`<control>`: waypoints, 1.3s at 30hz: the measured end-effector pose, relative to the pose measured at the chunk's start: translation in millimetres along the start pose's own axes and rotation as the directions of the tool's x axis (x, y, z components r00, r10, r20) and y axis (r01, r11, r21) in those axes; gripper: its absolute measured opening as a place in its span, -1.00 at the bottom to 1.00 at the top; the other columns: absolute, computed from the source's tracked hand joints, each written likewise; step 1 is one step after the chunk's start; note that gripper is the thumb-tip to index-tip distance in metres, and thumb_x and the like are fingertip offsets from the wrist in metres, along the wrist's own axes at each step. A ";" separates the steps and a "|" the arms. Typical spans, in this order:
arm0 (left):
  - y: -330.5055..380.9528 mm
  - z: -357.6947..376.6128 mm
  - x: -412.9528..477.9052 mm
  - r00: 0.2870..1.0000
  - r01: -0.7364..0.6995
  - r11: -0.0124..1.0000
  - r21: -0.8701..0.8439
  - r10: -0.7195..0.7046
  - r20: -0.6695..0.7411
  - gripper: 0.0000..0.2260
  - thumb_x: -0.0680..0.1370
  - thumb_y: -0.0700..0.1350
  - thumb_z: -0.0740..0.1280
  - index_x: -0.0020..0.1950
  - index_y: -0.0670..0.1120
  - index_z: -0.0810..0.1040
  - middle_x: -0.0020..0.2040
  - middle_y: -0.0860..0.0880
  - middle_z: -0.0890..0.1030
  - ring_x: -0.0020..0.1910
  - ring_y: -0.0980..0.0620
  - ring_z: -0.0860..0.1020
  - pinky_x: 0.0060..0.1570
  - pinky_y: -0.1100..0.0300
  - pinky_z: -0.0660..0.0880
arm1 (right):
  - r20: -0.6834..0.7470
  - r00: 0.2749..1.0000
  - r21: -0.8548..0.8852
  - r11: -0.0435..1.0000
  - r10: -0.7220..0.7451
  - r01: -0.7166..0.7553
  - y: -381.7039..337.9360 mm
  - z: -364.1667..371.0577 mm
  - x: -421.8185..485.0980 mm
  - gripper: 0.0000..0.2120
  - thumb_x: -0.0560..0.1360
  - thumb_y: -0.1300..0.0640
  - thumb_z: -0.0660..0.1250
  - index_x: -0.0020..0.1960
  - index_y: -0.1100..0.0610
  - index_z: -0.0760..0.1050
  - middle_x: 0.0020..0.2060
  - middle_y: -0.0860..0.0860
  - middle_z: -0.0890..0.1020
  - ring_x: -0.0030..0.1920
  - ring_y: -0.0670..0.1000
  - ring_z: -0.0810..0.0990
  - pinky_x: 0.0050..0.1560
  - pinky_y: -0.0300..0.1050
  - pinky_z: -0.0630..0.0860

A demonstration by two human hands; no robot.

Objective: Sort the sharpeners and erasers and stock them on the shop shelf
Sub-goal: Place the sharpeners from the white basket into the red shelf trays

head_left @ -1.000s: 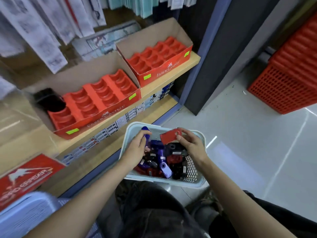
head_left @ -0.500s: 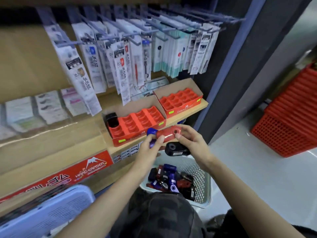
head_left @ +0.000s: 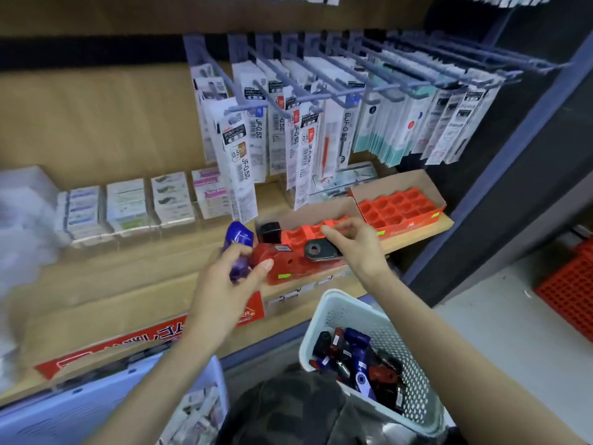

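Observation:
My left hand [head_left: 224, 293] grips a blue sharpener [head_left: 239, 244] and pins a red sharpener [head_left: 272, 256] under its thumb, just in front of the near red display tray [head_left: 298, 234] on the shelf. My right hand [head_left: 359, 252] holds a black sharpener [head_left: 321, 252] under its fingers over the same tray. One black sharpener [head_left: 271, 232] stands in the tray's left end slot. A second red tray [head_left: 401, 208] further right shows only bare slots. The white basket [head_left: 333, 313] below holds several mixed sharpeners [head_left: 353, 361].
Refill packs [head_left: 298, 136] hang on hooks above the trays. Small boxes [head_left: 128, 207] line the shelf's back left. A red-labelled eraser carton [head_left: 128, 345] sits on the lower shelf, a pale blue basket [head_left: 106, 409] at bottom left, a red crate [head_left: 571, 293] on the floor right.
Both hands rose from the basket to the near red tray. The red sharpener passed from my right hand to my left thumb. The view tilted up toward the shelf.

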State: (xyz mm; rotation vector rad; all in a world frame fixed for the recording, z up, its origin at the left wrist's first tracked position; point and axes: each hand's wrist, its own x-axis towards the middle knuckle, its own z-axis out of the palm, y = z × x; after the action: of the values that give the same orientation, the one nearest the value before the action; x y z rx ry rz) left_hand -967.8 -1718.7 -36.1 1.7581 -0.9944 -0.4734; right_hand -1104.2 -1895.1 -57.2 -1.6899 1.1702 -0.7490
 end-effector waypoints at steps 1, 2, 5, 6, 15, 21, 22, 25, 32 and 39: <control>-2.3 -9.4 1.4 1.000 0.015 1.000 -0.008 -0.015 -0.008 -0.88 0.46 -0.03 0.41 -0.19 0.15 0.50 -0.17 -0.07 0.56 -0.21 0.02 0.52 -0.24 0.46 0.33 | 0.016 0.999 -0.062 0.997 -0.042 0.043 -7.2 9.5 5.5 -0.73 0.41 -0.02 0.46 -0.12 0.13 0.47 -0.23 -0.06 0.56 -0.17 -0.07 0.53 -0.18 -0.29 0.38; -7.3 -17.2 2.5 0.999 0.037 0.999 -0.026 -0.038 -0.016 -0.89 0.46 -0.02 0.41 -0.20 0.15 0.51 -0.16 -0.09 0.58 -0.18 0.00 0.54 -0.20 0.42 0.36 | 0.035 0.995 -0.115 0.988 -0.095 0.098 -14.7 18.6 9.6 -0.72 0.40 -0.01 0.47 -0.10 0.14 0.46 -0.23 -0.07 0.55 -0.18 -0.09 0.51 -0.18 -0.29 0.34; -23.2 -32.3 1.8 0.996 0.087 0.991 -0.098 -0.089 -0.016 -0.92 0.42 0.07 0.41 -0.17 0.15 0.52 -0.18 -0.11 0.62 -0.10 -0.11 0.59 -0.03 0.13 0.47 | 0.195 0.934 -0.203 0.919 -0.299 0.337 -30.9 43.6 18.3 -0.72 0.40 0.10 0.49 -0.06 0.17 0.42 -0.19 -0.01 0.53 -0.15 -0.03 0.49 -0.17 -0.23 0.32; -28.0 -34.8 1.4 0.995 0.093 0.989 -0.116 -0.096 -0.024 -0.90 0.40 0.09 0.40 -0.18 0.14 0.53 -0.20 -0.08 0.62 -0.09 -0.15 0.60 -0.01 0.01 0.49 | 0.283 0.892 -0.251 0.870 -0.352 0.423 -31.5 51.3 20.9 -0.71 0.40 0.13 0.48 -0.05 0.21 0.41 -0.16 0.05 0.53 -0.11 0.04 0.49 -0.14 -0.16 0.34; -38.7 -43.5 1.6 0.991 0.109 0.976 -0.188 -0.121 -0.057 -0.79 0.35 0.20 0.45 -0.17 0.13 0.54 -0.17 -0.06 0.62 -0.10 -0.12 0.61 0.01 -0.05 0.50 | 0.340 0.833 -0.309 0.784 -0.437 0.538 -9.4 81.8 20.9 -0.65 0.40 0.12 0.47 -0.02 0.21 0.34 -0.08 0.04 0.38 -0.08 0.02 0.37 -0.13 -0.18 0.27; -36.7 -46.9 -0.6 0.991 0.114 0.976 -0.183 -0.125 -0.044 -0.79 0.37 0.17 0.43 -0.13 0.10 0.53 -0.14 -0.11 0.62 -0.08 -0.10 0.60 0.03 -0.03 0.48 | 0.139 0.877 -0.511 0.725 -0.460 0.462 7.3 92.5 12.0 -0.60 0.47 -0.07 0.36 -0.05 0.24 0.31 -0.09 0.15 0.35 -0.16 0.14 0.40 -0.20 -0.04 0.38; -37.1 -47.5 -1.0 0.992 0.114 0.977 -0.179 -0.123 -0.039 -0.77 0.37 0.19 0.43 -0.13 0.09 0.52 -0.14 -0.10 0.62 -0.08 -0.10 0.60 0.03 -0.01 0.48 | 0.187 0.882 -0.474 0.746 -0.433 0.467 7.0 91.1 11.2 -0.63 0.49 -0.02 0.36 -0.03 0.22 0.27 -0.06 0.12 0.31 -0.14 0.11 0.38 -0.16 -0.05 0.38; -38.0 -47.8 -2.2 0.991 0.119 0.978 -0.171 -0.127 -0.034 -0.77 0.38 0.19 0.41 -0.12 0.09 0.52 -0.14 -0.12 0.62 -0.07 -0.09 0.60 0.03 0.00 0.48 | 0.345 0.889 -0.320 0.853 -0.300 0.413 1.7 81.6 9.9 -0.69 0.51 0.17 0.31 0.02 0.13 0.15 0.02 0.07 0.34 0.01 0.04 0.40 0.00 -0.13 0.35; -35.1 -43.2 -3.4 0.993 0.110 0.979 -0.175 -0.116 -0.025 -0.79 0.37 0.14 0.36 -0.13 0.03 0.51 -0.12 -0.16 0.61 -0.08 -0.12 0.58 0.00 -0.01 0.49 | 0.244 0.889 -0.335 0.826 -0.388 0.453 -9.1 73.4 14.9 -0.82 0.52 0.23 0.32 0.09 0.21 0.40 -0.01 0.06 0.47 -0.10 0.00 0.48 -0.04 -0.11 0.44; -36.9 -44.8 -1.1 0.991 0.123 0.978 -0.168 -0.131 -0.036 -0.84 0.37 0.16 0.36 -0.14 0.14 0.51 -0.13 -0.09 0.63 -0.06 -0.04 0.59 0.03 0.01 0.49 | 0.431 0.739 -0.408 0.620 -0.517 0.671 -2.3 76.2 12.0 -0.72 0.54 0.31 0.24 0.24 0.19 0.48 0.13 0.12 0.46 -0.06 0.19 0.58 -0.10 0.12 0.54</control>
State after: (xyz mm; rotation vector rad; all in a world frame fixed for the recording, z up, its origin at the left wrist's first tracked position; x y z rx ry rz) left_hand -921.9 -1686.6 -51.4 1.6819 -0.7895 -0.5764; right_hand -1034.0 -1879.9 -85.2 -2.6559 0.6105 -0.5558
